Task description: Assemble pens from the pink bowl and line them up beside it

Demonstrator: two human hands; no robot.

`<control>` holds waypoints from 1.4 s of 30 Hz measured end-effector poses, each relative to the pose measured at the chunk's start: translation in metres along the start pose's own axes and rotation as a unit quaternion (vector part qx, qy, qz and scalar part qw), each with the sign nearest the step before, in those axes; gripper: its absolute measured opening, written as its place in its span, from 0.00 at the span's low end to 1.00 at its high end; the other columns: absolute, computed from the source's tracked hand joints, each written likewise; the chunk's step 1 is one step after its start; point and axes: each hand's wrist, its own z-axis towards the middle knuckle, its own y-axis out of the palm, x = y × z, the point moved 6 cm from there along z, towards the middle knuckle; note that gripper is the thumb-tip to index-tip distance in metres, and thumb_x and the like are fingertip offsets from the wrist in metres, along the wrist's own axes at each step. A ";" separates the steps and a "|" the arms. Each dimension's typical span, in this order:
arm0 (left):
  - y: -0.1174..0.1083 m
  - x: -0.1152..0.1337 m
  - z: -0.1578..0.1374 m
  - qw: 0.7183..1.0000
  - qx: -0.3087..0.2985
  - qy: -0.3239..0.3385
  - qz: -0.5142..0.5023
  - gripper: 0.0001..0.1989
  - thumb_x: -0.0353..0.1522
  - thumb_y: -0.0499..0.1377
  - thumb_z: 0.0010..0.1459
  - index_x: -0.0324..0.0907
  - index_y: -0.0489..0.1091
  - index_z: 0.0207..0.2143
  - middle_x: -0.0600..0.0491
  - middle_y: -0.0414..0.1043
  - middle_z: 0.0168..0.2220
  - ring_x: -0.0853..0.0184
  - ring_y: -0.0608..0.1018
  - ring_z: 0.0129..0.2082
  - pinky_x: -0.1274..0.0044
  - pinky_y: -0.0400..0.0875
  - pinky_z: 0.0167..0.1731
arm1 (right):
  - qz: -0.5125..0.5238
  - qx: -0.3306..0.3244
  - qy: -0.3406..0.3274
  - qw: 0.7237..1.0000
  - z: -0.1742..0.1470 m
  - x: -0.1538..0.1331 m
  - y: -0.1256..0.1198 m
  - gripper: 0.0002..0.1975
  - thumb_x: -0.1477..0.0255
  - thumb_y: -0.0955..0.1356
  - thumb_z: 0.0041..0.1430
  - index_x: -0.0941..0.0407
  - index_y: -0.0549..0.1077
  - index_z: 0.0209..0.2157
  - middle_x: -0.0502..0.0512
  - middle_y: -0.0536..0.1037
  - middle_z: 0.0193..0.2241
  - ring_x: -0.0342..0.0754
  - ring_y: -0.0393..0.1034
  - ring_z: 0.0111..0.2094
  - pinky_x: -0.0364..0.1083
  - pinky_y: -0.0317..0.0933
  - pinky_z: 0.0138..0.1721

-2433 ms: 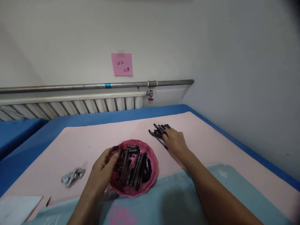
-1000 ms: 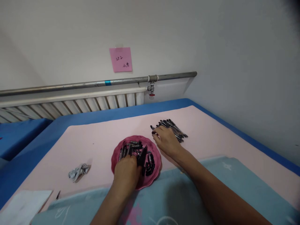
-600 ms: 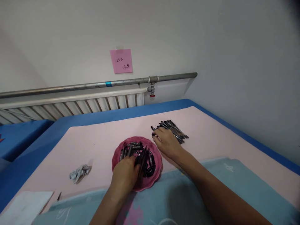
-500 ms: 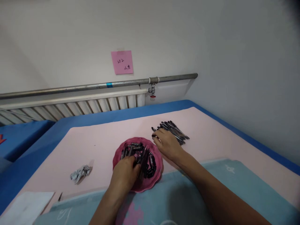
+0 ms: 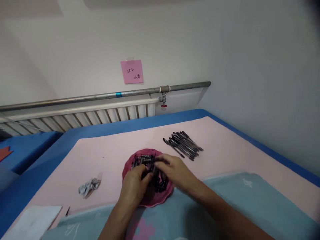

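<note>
A pink scalloped basket (image 5: 127, 166) holds many short black pen pieces, some with pale lettering. My left hand (image 5: 135, 183) reaches over its near left side, closed on a bunch of slender dark pen pieces (image 5: 153, 171) that point upward. From the right, my right hand (image 5: 175, 170) bends over the basket, its fingertips pinched at the top of that bunch. Exactly what lies between those fingertips is hidden. Beyond the right hand, several black-capped clear pens (image 5: 183, 143) lie side by side, slanting, on the pink sheet.
A crumpled grey-white wad (image 5: 89, 187) lies left of the basket. Nearer are a white sheet (image 5: 35, 220) and a small dark stick (image 5: 67, 211). A teal cloth (image 5: 225, 196) covers the front of the pink surface (image 5: 112, 146). A radiator (image 5: 110, 116) and pipe (image 5: 140, 91) run behind.
My right hand has moved left and toward me, from the pen row to the bunch in my left hand. A pen now lies uncovered at the row's left end.
</note>
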 end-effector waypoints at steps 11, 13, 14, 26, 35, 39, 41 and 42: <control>-0.028 -0.019 0.006 0.990 0.041 -0.054 0.126 0.12 0.34 0.48 0.57 0.41 0.69 0.34 0.49 0.74 0.34 0.63 0.74 0.35 0.74 0.64 0.34 | 0.115 0.089 -0.009 0.989 0.011 0.018 -0.014 0.09 0.67 0.64 0.53 0.55 0.64 0.22 0.43 0.62 0.15 0.39 0.56 0.17 0.39 0.51 0.18; -0.021 -0.017 0.007 0.976 0.017 -0.063 0.209 0.12 0.35 0.49 0.57 0.40 0.69 0.36 0.46 0.73 0.37 0.61 0.75 0.36 0.73 0.64 0.34 | 0.113 0.087 -0.020 0.990 0.012 0.017 -0.014 0.09 0.67 0.64 0.52 0.55 0.64 0.21 0.43 0.62 0.15 0.39 0.56 0.17 0.39 0.51 0.17; -0.018 -0.015 0.008 0.969 0.010 -0.071 0.237 0.12 0.35 0.49 0.56 0.39 0.69 0.37 0.44 0.73 0.37 0.59 0.75 0.35 0.72 0.65 0.33 | 0.111 0.084 -0.023 0.990 0.012 0.017 -0.013 0.09 0.68 0.65 0.52 0.55 0.64 0.21 0.43 0.62 0.15 0.39 0.56 0.17 0.39 0.50 0.17; -0.024 0.001 0.003 0.996 0.072 -0.012 0.052 0.11 0.33 0.46 0.59 0.41 0.67 0.35 0.49 0.74 0.34 0.65 0.75 0.35 0.74 0.65 0.35 | 0.277 0.104 0.047 0.954 0.011 0.021 -0.016 0.09 0.66 0.66 0.50 0.56 0.64 0.25 0.44 0.68 0.15 0.39 0.58 0.13 0.39 0.51 0.14; -0.025 0.011 -0.009 0.983 0.069 0.099 -0.138 0.12 0.34 0.49 0.58 0.44 0.67 0.43 0.51 0.71 0.44 0.66 0.71 0.46 0.72 0.64 0.47 | 0.401 0.140 -0.019 0.905 0.008 0.009 -0.026 0.09 0.66 0.67 0.50 0.56 0.65 0.26 0.46 0.69 0.18 0.39 0.62 0.18 0.39 0.56 0.18; -0.022 0.013 -0.010 0.983 0.063 0.119 -0.125 0.13 0.33 0.48 0.59 0.44 0.67 0.43 0.51 0.71 0.45 0.65 0.71 0.46 0.72 0.64 0.47 | 0.406 0.148 -0.032 0.901 0.004 0.004 -0.027 0.09 0.66 0.67 0.51 0.56 0.65 0.27 0.46 0.68 0.18 0.40 0.62 0.19 0.39 0.56 0.18; -0.021 0.014 -0.010 0.983 0.055 0.124 -0.125 0.12 0.32 0.48 0.59 0.44 0.68 0.43 0.51 0.71 0.44 0.66 0.71 0.46 0.72 0.64 0.47 | 0.397 0.141 -0.024 0.907 0.004 0.003 -0.026 0.09 0.66 0.67 0.51 0.56 0.65 0.26 0.46 0.69 0.18 0.40 0.62 0.18 0.39 0.56 0.18; -0.021 0.015 -0.010 0.983 0.053 0.126 -0.126 0.13 0.32 0.48 0.59 0.44 0.68 0.43 0.51 0.72 0.43 0.66 0.71 0.45 0.72 0.64 0.46 | 0.391 0.137 -0.019 0.910 0.003 0.002 -0.025 0.08 0.66 0.67 0.51 0.56 0.65 0.26 0.46 0.69 0.18 0.40 0.61 0.17 0.39 0.55 0.18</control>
